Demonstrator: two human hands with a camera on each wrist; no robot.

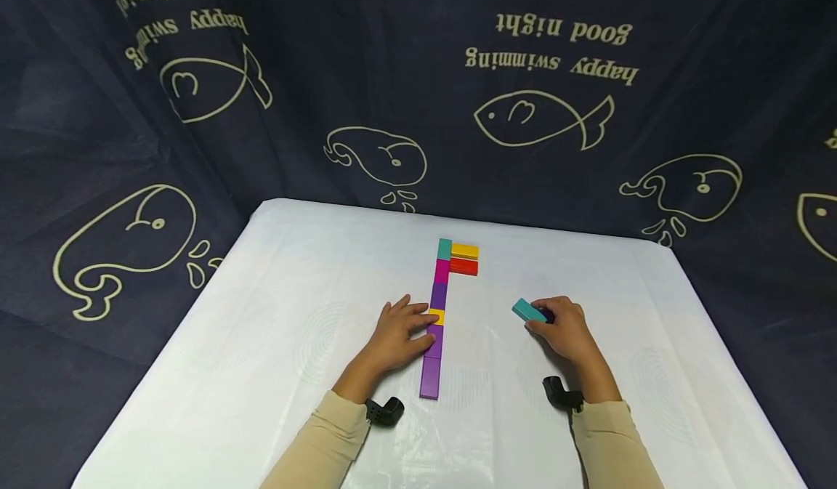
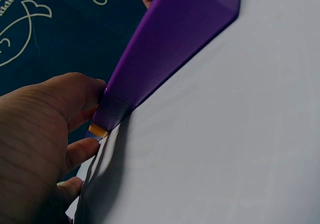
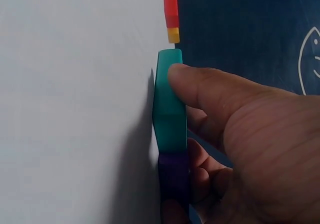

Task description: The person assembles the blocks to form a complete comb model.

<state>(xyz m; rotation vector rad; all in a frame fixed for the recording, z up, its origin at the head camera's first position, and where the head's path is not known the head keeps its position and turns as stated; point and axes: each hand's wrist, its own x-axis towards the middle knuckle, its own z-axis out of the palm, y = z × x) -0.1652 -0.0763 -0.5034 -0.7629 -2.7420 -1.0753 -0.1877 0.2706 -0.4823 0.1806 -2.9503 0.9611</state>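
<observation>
A straight row of blocks runs down the white table: teal (image 1: pixel 445 249), magenta (image 1: pixel 442 270), purple (image 1: pixel 438 296), yellow (image 1: pixel 440 314) and two more purple ones, the nearest being a purple block (image 1: pixel 429 378). Along the row's left side lies my left hand (image 1: pixel 394 335), fingers spread; its index fingertip touches the yellow block and its thumb the purple block just nearer. To the right of the row, my right hand (image 1: pixel 564 324) pinches a loose teal block (image 1: pixel 528 310) between thumb and fingers. A dark purple block (image 3: pixel 174 176) sits against that teal one within the same grasp, partly covered by fingers.
An orange-yellow block (image 1: pixel 465 251) and a red block (image 1: pixel 463 267) jut rightward from the row's far end. Behind the white table (image 1: pixel 261 293) hangs a dark cloth (image 1: pixel 392 60) with fish and whale drawings.
</observation>
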